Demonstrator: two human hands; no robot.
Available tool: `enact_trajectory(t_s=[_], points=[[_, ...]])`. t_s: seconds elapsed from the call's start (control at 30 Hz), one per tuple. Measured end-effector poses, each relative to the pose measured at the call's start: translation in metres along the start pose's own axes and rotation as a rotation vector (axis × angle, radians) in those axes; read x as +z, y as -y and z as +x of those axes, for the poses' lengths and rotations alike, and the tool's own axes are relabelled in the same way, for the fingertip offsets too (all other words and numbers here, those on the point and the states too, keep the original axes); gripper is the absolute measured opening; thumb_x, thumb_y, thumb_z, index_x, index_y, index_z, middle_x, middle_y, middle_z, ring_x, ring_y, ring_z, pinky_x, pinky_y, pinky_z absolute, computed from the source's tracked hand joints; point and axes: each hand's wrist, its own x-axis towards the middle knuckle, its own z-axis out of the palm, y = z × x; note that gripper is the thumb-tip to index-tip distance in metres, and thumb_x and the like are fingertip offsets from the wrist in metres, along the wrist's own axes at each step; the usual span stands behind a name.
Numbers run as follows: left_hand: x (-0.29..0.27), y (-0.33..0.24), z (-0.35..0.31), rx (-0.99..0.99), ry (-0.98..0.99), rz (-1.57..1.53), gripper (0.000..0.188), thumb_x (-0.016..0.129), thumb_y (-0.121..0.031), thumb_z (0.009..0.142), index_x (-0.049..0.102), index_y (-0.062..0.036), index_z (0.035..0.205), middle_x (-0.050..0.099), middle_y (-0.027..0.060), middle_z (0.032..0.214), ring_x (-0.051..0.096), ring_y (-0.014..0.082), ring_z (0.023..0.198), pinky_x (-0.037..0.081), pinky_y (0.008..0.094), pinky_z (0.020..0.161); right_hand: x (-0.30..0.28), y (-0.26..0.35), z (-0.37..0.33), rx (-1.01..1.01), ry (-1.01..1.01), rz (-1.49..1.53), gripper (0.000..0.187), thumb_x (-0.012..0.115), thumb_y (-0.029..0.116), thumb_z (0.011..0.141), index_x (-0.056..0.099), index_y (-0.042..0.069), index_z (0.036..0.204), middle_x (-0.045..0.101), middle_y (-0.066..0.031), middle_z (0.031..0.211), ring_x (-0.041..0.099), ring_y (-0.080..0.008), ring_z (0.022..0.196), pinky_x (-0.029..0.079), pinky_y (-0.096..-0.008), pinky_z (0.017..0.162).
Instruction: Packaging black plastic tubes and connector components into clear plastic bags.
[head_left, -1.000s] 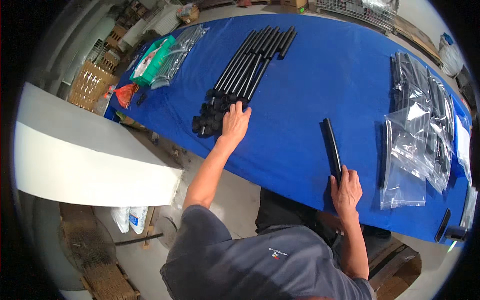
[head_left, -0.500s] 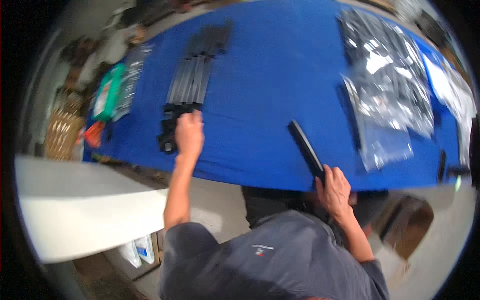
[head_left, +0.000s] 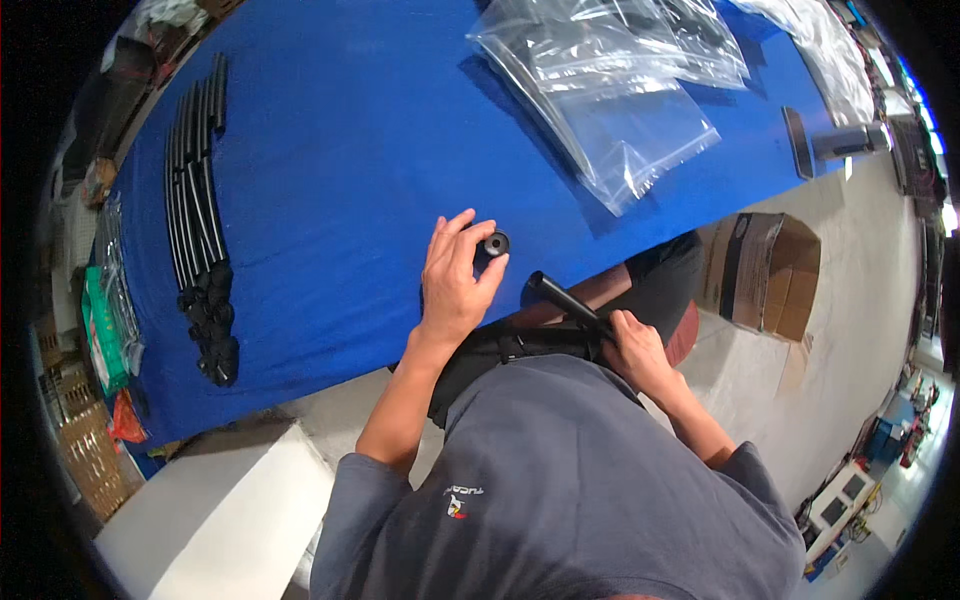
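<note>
My left hand [head_left: 455, 280] is raised over the table near its front edge, thumb and fingers pinching a small round black end piece [head_left: 497, 244] with a hole in its middle. Closed around the lower part of a black tube [head_left: 562, 298], my right hand [head_left: 637, 348] is at the table's edge, close to my waist. The tube's open upper end tilts toward the round piece, and a gap separates the two. On the left of the table, several black tubes [head_left: 192, 215] lie side by side. Below them sits a cluster of black pieces [head_left: 212, 325].
Clear plastic bags [head_left: 640, 130] with dark contents lie at the back right of the blue-covered table [head_left: 340, 150]. Green and red packages [head_left: 100, 320] are at the far left. An open cardboard box [head_left: 790, 280] stands on the floor at right, a white surface [head_left: 220, 510] at lower left.
My left hand has come from the cluster of black pieces to the middle, now with the round end piece. The tube stays in my right hand. The view has turned to the right.
</note>
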Motion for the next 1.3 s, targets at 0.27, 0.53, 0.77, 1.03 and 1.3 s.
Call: enact_trajectory(t_s=[0.27,0.53,0.77,1.03,1.3], points=[[-0.02,-0.038,-0.027,-0.043,0.024,-0.33,0.063,0.076,-0.007,0.082,0.047,0.0062,0.137,0.057,0.0221,0.135,0.051,0.0356,0.13,0.041,0.0447,0.108,0.013,0.006,0.014,-0.064,-0.03,0.236,0.025,0.065,0.008,0.086,0.048,-0.002,0.102,0.056,-0.0236,0.091,0.059,-0.0449,0.081,0.048,-0.0512,0.069],[-0.034,-0.08,-0.044,-0.44,0.099,-0.913,0.085,0.074,0.003,0.084,0.023,0.0013,0.152,0.064,0.0246,0.12,0.064,0.0265,0.111,0.049,0.0378,0.1,-0.001,0.039,0.055,-0.358,0.241,0.473,0.041,0.063,0.009,0.088,0.048,-0.002,0.125,0.061,-0.0233,0.106,0.061,-0.0435,0.096,0.05,-0.0498,0.081],[-0.038,-0.083,-0.037,-0.25,-0.112,-0.492,0.1,0.081,0.005,0.075,0.018,0.0006,0.153,0.069,0.0162,0.104,0.065,0.0173,0.091,0.052,0.0301,0.087,0.026,0.077,0.09,-0.556,0.429,0.698,0.04,0.062,0.019,0.089,0.05,-0.003,0.121,0.062,-0.0244,0.105,0.059,-0.0438,0.102,0.047,-0.0506,0.086],[-0.068,-0.063,-0.026,-0.32,-0.208,-0.481,0.037,0.067,-0.014,0.094,0.06,0.004,0.126,0.069,0.0167,0.112,0.066,0.0228,0.106,0.05,0.0344,0.095,-0.008,0.055,0.068,-0.266,0.386,0.928,0.037,0.065,0.024,0.093,0.059,-0.002,0.119,0.068,-0.0179,0.103,0.067,-0.0272,0.09,0.051,-0.0399,0.082],[-0.034,-0.036,0.002,0.111,0.051,-0.051,0.047,0.076,-0.023,0.085,0.064,0.0024,0.122,0.067,0.0184,0.119,0.062,0.0346,0.114,0.046,0.0414,0.1,-0.119,0.04,0.028,0.043,-0.631,1.24,0.012,0.062,0.007,0.09,0.054,0.001,0.097,0.071,-0.0169,0.1,0.056,-0.0062,0.058,0.047,-0.0188,0.052]])
